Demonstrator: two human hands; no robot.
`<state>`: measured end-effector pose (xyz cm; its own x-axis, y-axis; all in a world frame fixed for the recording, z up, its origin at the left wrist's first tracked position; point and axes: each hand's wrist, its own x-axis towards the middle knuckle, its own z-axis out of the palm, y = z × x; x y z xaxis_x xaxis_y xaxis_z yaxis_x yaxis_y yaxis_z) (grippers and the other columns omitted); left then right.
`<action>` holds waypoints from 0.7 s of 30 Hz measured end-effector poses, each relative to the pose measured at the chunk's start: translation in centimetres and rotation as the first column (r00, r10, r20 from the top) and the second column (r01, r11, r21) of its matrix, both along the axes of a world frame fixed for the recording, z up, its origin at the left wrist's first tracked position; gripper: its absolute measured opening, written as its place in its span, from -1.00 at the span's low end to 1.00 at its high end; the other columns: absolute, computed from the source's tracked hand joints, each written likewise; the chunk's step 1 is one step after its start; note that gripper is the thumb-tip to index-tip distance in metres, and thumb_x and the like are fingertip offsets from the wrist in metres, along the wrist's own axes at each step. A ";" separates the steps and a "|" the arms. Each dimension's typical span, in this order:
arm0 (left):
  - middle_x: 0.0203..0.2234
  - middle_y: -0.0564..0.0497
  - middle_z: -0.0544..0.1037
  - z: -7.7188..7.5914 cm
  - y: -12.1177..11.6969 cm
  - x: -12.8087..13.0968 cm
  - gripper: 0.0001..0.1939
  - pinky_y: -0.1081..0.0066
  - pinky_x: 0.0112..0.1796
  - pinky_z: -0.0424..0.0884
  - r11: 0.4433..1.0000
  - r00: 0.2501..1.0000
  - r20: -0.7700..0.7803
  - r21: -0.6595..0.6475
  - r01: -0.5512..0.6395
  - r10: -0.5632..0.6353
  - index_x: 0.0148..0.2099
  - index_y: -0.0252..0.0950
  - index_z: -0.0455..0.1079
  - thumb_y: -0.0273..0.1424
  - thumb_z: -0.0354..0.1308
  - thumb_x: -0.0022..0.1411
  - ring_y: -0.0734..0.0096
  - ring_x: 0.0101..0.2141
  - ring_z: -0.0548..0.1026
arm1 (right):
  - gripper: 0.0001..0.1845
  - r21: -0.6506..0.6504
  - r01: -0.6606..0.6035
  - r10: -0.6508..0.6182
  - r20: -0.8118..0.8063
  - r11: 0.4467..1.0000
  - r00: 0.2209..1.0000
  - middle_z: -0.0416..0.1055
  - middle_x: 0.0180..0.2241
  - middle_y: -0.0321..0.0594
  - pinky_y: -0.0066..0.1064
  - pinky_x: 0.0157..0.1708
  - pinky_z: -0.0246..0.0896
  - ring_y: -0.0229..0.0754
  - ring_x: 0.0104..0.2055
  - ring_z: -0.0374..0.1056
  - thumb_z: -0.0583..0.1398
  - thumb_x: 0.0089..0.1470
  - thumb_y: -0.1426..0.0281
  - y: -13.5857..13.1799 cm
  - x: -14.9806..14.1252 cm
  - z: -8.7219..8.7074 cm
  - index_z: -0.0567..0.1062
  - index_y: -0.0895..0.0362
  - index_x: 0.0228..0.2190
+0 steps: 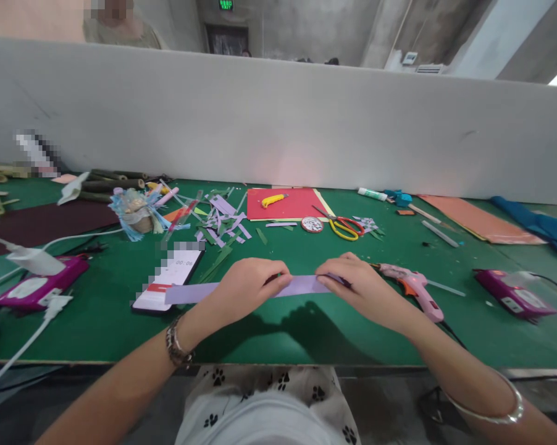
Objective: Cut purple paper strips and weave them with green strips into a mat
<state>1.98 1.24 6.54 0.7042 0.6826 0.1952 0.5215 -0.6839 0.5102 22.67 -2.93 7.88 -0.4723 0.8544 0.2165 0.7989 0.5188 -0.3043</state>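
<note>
A long lilac paper strip (299, 285) stretches between my two hands above the green table. My left hand (253, 284) pinches it near the middle, and its free end runs left past my wrist over the phone. At the other end, my right hand (352, 284) grips the strip between thumb and fingers. Just right of that hand lies a pink hot glue gun (412, 287). The phone (174, 278), showing a timer, rests to the left. Beyond my hands are scissors (343, 228) with red and yellow handles.
Lilac and green paper scraps (223, 216) lie in a heap behind my left hand. A yellow utility knife (273, 200) sits on red paper (288, 210). Purple power strips (42, 284) stand at both sides. Bamboo pieces (112, 184) lie back left, before a grey partition (278, 117).
</note>
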 end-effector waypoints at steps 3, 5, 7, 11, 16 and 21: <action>-0.52 0.10 0.47 0.3 -0.1 -0.7 -0.71 0.53 -0.50 0.13 0.999 0.998 -0.055 0.041 -0.004 0.007 -0.32 -0.27 0.39 -0.24 -0.09 0.23 0.51 -0.52 0.35 | -0.69 0.050 0.024 -0.024 0.000 0.998 1.000 0.39 -0.51 -0.28 -0.43 -0.36 0.07 -0.27 -0.44 0.27 -0.08 0.16 0.32 -0.1 0.0 0.6 0.36 0.11 -0.48; -0.54 0.10 0.45 0.4 -0.1 -1.3 -0.71 0.53 -0.51 0.11 0.998 0.996 -0.086 0.061 -0.017 0.022 -0.29 -0.26 0.39 -0.20 -0.06 0.21 0.51 -0.54 0.33 | -0.70 0.093 0.037 -0.039 0.021 0.995 0.999 0.38 -0.53 -0.30 -0.44 -0.35 0.08 -0.28 -0.45 0.26 -0.08 0.16 0.33 -0.2 0.2 1.0 0.34 0.11 -0.50; -0.59 0.11 0.42 0.5 -0.1 -1.8 -0.72 0.54 -0.53 0.10 0.999 0.995 -0.097 0.036 -0.031 0.035 -0.30 -0.27 0.39 -0.21 -0.05 0.20 0.52 -0.58 0.30 | -0.70 0.125 0.034 -0.041 0.053 0.992 0.998 0.36 -0.54 -0.31 -0.43 -0.34 0.08 -0.28 -0.46 0.24 -0.09 0.17 0.34 -0.2 0.6 1.3 0.32 0.12 -0.51; -0.68 0.16 0.33 0.6 -0.1 -2.5 -0.73 0.57 -0.55 0.10 0.988 0.999 -0.034 -0.147 -0.039 0.034 -0.39 -0.28 0.39 -0.24 -0.04 0.20 0.58 -0.63 0.26 | -0.66 0.192 -0.004 -0.025 0.149 0.981 0.988 0.35 -0.54 -0.31 -0.38 -0.25 0.10 -0.30 -0.47 0.24 -0.12 0.19 0.36 0.0 1.1 1.3 0.33 0.12 -0.52; -0.76 0.21 0.22 0.0 0.1 -2.1 -0.71 0.60 -0.62 0.07 0.900 0.994 0.090 -0.436 -0.009 0.053 -0.44 -0.32 0.32 -0.21 -0.02 0.17 0.64 -0.69 0.18 | -0.68 0.618 0.025 -0.235 0.262 0.786 0.936 0.40 -0.21 -0.10 -0.09 0.03 -0.08 -0.12 -0.15 0.26 -0.02 0.13 0.23 -0.8 -0.6 -0.2 0.40 0.13 -0.22; -0.78 0.24 0.13 -0.4 0.4 -1.4 -0.66 0.61 -0.70 -0.01 0.739 0.991 0.126 -0.672 0.053 0.043 -0.45 -0.32 0.25 -0.14 -0.04 0.16 0.66 -0.73 0.09 | -0.78 0.714 -0.240 -0.080 0.383 0.658 0.920 0.44 -0.28 -0.26 -0.14 0.11 -0.18 -0.25 -0.18 0.28 0.00 0.11 0.48 -1.5 -2.6 -1.7 0.41 0.08 -0.26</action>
<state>0.58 1.66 6.10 0.7105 0.6661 -0.2269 0.4177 -0.1397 0.8978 20.04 -4.40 6.20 -0.7066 0.4383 0.5556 0.7049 0.5050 0.4981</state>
